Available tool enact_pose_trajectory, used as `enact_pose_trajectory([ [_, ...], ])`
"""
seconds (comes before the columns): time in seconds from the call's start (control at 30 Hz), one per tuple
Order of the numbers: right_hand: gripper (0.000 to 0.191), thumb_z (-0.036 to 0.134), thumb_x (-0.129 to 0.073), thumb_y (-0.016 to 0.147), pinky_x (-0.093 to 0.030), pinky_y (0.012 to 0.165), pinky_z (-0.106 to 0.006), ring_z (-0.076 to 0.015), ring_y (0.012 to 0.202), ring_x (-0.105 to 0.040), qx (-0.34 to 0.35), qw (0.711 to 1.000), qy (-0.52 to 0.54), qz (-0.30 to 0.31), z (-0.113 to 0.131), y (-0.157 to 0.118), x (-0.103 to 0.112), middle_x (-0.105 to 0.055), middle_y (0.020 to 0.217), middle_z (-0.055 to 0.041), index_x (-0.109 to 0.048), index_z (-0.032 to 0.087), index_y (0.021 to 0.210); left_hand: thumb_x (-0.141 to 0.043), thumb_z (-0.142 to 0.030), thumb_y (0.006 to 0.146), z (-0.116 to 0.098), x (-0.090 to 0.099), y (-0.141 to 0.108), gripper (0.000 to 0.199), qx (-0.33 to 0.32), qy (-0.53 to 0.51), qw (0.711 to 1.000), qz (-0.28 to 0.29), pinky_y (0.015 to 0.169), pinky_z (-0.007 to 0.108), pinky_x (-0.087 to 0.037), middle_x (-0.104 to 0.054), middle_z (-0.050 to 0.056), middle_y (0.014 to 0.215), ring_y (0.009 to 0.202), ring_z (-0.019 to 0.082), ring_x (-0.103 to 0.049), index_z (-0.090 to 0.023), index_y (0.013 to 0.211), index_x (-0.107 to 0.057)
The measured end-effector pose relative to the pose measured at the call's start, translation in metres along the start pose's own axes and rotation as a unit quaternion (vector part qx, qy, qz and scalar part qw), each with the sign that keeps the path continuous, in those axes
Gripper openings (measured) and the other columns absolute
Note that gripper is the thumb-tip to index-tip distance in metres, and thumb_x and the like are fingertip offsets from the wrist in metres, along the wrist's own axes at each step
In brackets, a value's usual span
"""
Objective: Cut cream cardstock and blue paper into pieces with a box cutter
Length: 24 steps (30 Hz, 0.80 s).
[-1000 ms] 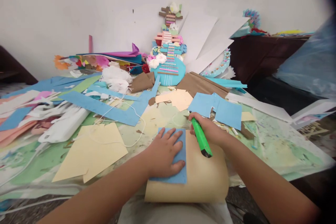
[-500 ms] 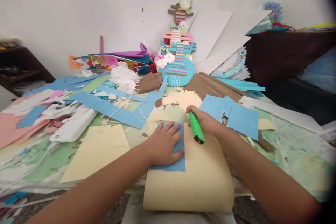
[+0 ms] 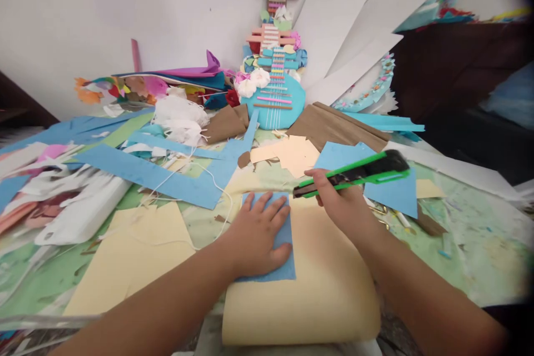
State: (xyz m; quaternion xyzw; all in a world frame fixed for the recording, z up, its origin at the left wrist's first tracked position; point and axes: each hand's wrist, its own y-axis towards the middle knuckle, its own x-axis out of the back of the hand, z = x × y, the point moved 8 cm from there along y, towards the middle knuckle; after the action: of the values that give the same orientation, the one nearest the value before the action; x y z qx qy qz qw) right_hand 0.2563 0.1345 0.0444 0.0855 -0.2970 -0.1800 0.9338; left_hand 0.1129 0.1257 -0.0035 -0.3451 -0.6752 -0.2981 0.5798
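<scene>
My left hand (image 3: 261, 236) lies flat with fingers spread on a blue paper rectangle (image 3: 280, 270), pressing it onto a large cream sheet (image 3: 325, 295). The front of that cream sheet curls down over the table's near edge. In my right hand (image 3: 340, 200) is a green and black box cutter (image 3: 359, 171), held above the cream sheet with its front end pointing left, near the top right corner of the blue rectangle. Whether its blade is out, I cannot tell.
Paper guitars (image 3: 277, 100) with paper flowers lean against the wall. Blue paper strips (image 3: 154, 175), a white power strip (image 3: 87, 208) and another cream sheet (image 3: 133, 250) lie on the left. Brown folded paper (image 3: 329, 128) and blue sheets (image 3: 394, 192) lie on the right.
The box cutter has turned in my right hand, from pointing down toward me to lying sideways with its front end to the left. My left hand stays on the blue paper.
</scene>
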Motion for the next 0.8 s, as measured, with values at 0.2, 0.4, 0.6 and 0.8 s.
enact_pose_trajectory([
  [0.2,0.035,0.052,-0.052,0.075,-0.051,0.049,-0.028,-0.0169,0.061,-0.061,-0.163,0.971,0.173,0.022,-0.035,-0.012,-0.027,-0.062,0.066,-0.0012,-0.058,0.025,0.094,-0.037,-0.049,0.08,0.0,-0.001,0.001,0.062,-0.006,-0.003,1.0,0.001,0.101,0.059,-0.011,-0.029,0.007,0.142,0.127,0.036,-0.022,-0.016,0.133,-0.035],
  [0.4,0.038,0.051,-0.055,0.072,-0.053,0.048,-0.028,-0.0156,0.053,-0.061,-0.216,0.926,0.308,-0.014,-0.04,-0.016,-0.029,-0.063,0.065,-0.0019,-0.056,0.021,0.094,-0.035,-0.05,0.08,0.0,-0.005,0.0,0.064,0.0,0.007,1.0,0.002,0.101,0.059,-0.011,-0.029,0.009,0.142,0.128,0.036,-0.021,-0.015,0.134,-0.034],
  [0.6,0.035,0.049,-0.056,0.073,-0.052,0.05,-0.026,-0.0143,0.056,-0.06,-0.204,0.939,0.276,0.015,-0.041,-0.016,-0.036,-0.061,0.06,0.0,-0.054,0.021,0.094,-0.035,-0.051,0.079,0.001,-0.003,0.001,0.064,-0.002,0.0,1.0,0.001,0.101,0.059,-0.011,-0.028,0.008,0.142,0.127,0.036,-0.022,-0.016,0.133,-0.035],
  [0.8,0.03,0.041,-0.061,0.072,-0.048,0.056,-0.026,-0.0116,0.055,-0.056,-0.11,0.977,0.175,0.057,-0.033,-0.015,-0.036,-0.057,0.062,0.0047,-0.046,0.023,0.092,-0.04,-0.05,0.076,0.002,0.0,0.003,0.063,0.0,-0.01,1.0,-0.018,0.101,0.057,-0.014,-0.033,0.008,0.14,0.125,0.035,-0.026,-0.016,0.129,-0.04],
])
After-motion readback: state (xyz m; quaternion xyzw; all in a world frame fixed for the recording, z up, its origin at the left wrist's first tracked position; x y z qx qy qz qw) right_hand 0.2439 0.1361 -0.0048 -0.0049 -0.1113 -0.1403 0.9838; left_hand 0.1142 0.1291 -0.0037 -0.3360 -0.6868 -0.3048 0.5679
